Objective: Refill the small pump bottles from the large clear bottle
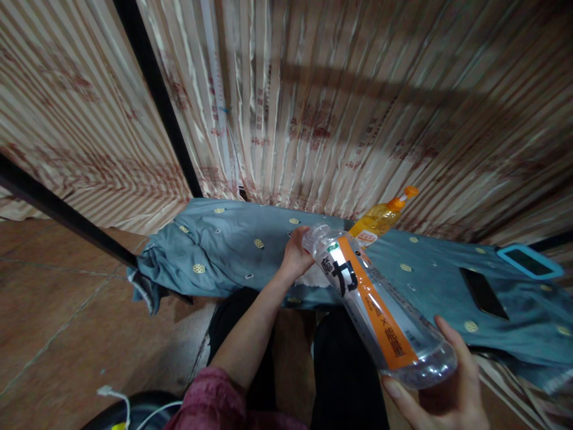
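Note:
A large clear plastic bottle (380,316) with an orange and white label is held tilted across my lap, its neck toward the upper left. My left hand (298,257) grips it around the neck. At the base, the fingers and thumb of my right hand (447,385) are closed on the bottle. Whether a cap is on the neck is hard to make out. Behind the clear bottle stands a bottle of yellow liquid (373,221) with an orange top, partly hidden. Under my left hand lies a whitish piece (313,277) that looks like paper or cloth.
A narrow surface covered with a blue-green cloth (233,251) runs across in front of my knees. A dark phone (483,292) and a blue-framed device (530,261) lie on its right. Pleated curtain (313,119) hangs behind; dark poles (156,89) stand left. A white cable (128,400) is at lower left.

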Demonstrator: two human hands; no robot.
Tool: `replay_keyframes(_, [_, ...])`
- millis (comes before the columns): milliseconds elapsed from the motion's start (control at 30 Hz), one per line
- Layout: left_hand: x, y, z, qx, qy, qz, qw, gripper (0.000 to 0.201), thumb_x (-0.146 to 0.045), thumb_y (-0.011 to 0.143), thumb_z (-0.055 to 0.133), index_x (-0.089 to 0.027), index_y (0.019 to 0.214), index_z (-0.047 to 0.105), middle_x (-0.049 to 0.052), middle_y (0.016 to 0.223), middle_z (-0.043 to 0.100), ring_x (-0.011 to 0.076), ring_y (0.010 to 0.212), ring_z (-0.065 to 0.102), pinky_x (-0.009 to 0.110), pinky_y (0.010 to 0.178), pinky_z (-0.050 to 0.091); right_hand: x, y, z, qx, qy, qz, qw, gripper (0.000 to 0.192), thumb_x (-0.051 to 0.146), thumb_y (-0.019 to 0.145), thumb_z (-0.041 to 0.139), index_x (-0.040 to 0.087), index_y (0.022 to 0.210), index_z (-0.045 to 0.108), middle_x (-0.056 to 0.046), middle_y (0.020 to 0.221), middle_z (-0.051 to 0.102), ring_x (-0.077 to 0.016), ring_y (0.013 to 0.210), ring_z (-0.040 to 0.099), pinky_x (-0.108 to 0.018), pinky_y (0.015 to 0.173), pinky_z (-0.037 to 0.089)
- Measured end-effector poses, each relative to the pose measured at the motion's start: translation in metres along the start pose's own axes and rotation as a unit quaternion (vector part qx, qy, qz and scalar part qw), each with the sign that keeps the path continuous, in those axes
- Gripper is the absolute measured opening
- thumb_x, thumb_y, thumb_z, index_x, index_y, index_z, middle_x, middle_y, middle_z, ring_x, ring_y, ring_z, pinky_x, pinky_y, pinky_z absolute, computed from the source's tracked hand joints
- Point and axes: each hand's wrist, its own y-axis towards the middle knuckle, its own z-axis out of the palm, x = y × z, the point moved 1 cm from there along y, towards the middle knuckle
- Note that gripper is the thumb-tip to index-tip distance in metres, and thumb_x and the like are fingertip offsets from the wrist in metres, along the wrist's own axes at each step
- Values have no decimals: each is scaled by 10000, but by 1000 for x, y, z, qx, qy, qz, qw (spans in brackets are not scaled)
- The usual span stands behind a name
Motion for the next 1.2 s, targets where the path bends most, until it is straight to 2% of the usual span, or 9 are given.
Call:
replay_keyframes(100, [1, 0, 0, -2, -2, 0, 1000, 476, -232, 687, 850, -199, 1098, 612, 96, 1112, 721, 283, 1069, 708, 451, 974, 578, -12, 1, -4, 8, 19, -7, 1000, 1107, 551, 584, 905, 225, 1543, 459, -147, 1352, 612, -320, 1113, 670, -392, 856, 582])
replay_keyframes(200, [1, 0, -1, -4, 7, 2, 1000, 468, -236, 684, 854, -195, 1084, 614, 103, 1104, 720, 292, 1056, 712, 459, 969, 580, -16, 0, -5, 36, 25, -12, 999, 1128, 489, 557, 932, 245, 1547, 448, -145, 1353, 611, -317, 1090, 678, -388, 829, 587])
replay_keyframes(300, [0, 0, -1, -2, 10, 5, 1000, 457, -236, 693, 841, -202, 1086, 612, 99, 1105, 720, 291, 1064, 712, 464, 981, 578, -10, -2, -4, 12, 18, 13, 1000, 1115, 563, 604, 887, 222, 1560, 423, -159, 1350, 614, -337, 1117, 663, -426, 860, 578])
replay_keyframes(533, [-1, -1, 1, 3, 3, 0, 1000, 439, -200, 704, 814, -192, 1087, 598, 100, 1102, 715, 288, 1073, 706, 466, 987, 572, 6, -3, 0, 3, 11, 60, 998, 1261, 627, 519, 899, 161, 1575, 393, -196, 1330, 630, -375, 1116, 672, -468, 878, 581])
replay_keyframes(633, [-2, -1, 3, 2, 10, -3, 1000, 443, -213, 707, 818, -194, 1090, 596, 98, 1106, 714, 286, 1085, 701, 461, 989, 569, 13, -4, 0, -4, 7, 68, 998, 1241, 665, 552, 868, 161, 1579, 387, -196, 1335, 631, -374, 1122, 665, -489, 902, 562])
replay_keyframes(800, [-2, -2, 4, 1, 9, -6, 1000, 458, -237, 715, 814, -196, 1111, 589, 97, 1098, 718, 286, 1073, 708, 466, 986, 570, 15, -6, 0, -1, -3, 66, 998, 1216, 681, 582, 847, 173, 1584, 381, -189, 1349, 620, -378, 1135, 650, -507, 922, 541])
replay_keyframes(900, [-2, -2, 3, 2, 6, -5, 1000, 451, -227, 716, 810, -197, 1108, 590, 90, 1082, 719, 283, 1079, 708, 463, 993, 570, 12, -7, -1, 10, 6, 62, 998, 1195, 656, 598, 855, 203, 1589, 365, -167, 1350, 605, -358, 1125, 642, -472, 886, 553])
replay_keyframes(1033, [-2, -2, 3, 5, 7, -4, 1000, 451, -195, 699, 810, -193, 1092, 589, 93, 1086, 716, 287, 1077, 709, 465, 996, 568, 12, -6, -1, 3, 1, 39, 999, 1158, 661, 612, 848, 179, 1568, 406, -156, 1315, 608, -328, 1080, 649, -427, 842, 569])
replay_keyframes(1200, [-1, -2, 4, 9, 12, 0, 1000, 490, -188, 686, 822, -193, 1110, 577, 95, 1101, 713, 282, 1078, 705, 456, 990, 570, 16, -5, -2, 0, -19, 17, 1000, 1137, 683, 632, 829, 165, 1560, 424, -167, 1318, 615, -332, 1065, 665, -441, 831, 588])
